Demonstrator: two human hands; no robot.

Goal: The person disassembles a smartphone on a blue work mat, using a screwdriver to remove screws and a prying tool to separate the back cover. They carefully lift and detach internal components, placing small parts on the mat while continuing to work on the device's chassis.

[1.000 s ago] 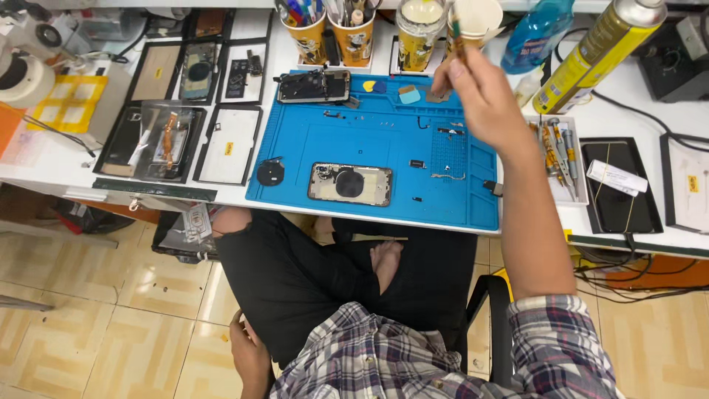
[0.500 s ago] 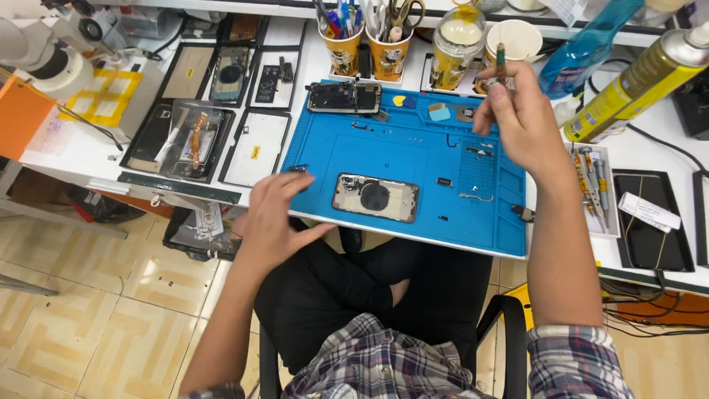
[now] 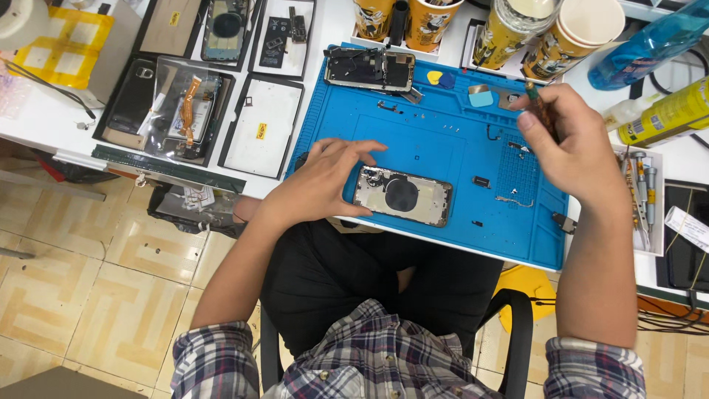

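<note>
On the white workbench (image 3: 52, 129) lies a blue rubbery repair mat (image 3: 436, 148), ribbed at its edges. Near its front edge rests an opened phone housing (image 3: 402, 196), a rounded metal rectangle with a dark round coil; the left hand (image 3: 321, 181) clasps its left end. The right hand (image 3: 572, 151) pinches a slim screwdriver (image 3: 538, 103) above the mat's right side.
</note>
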